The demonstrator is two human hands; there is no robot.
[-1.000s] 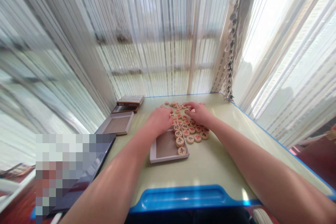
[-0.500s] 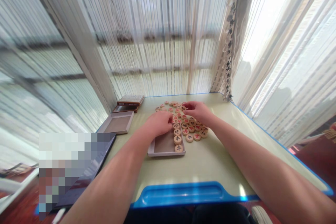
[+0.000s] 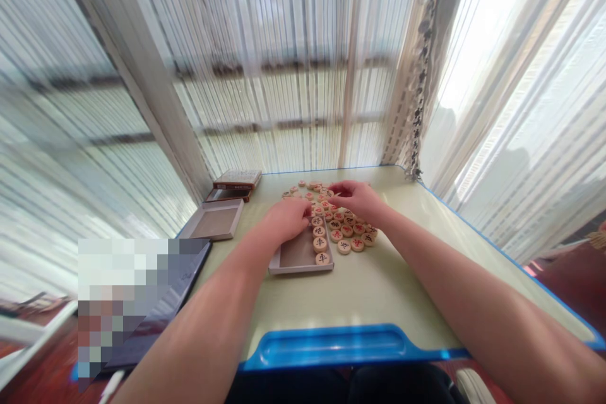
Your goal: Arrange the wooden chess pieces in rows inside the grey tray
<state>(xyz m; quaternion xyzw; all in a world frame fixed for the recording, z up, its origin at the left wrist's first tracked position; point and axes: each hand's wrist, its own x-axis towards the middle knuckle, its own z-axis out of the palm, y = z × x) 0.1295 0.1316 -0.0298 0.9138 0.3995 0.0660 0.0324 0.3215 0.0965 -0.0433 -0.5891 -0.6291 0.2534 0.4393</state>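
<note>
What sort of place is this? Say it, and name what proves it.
Probably a sunlit room in a home: sheer striped curtains glow with daylight, a blue-edged table stands before them, and xiangqi pieces are spread across it.

Clear: table (image 3: pixel 369 297) between forearms, near edge to tray (image 3: pixel 302 269); strip right of right forearm (image 3: pixel 449 274) | Blocked: left hand (image 3: pixel 290 216) over tray's far-left corner; loose pieces (image 3: pixel 347 230) right; dark panel (image 3: pixel 176 293) left.
</note>
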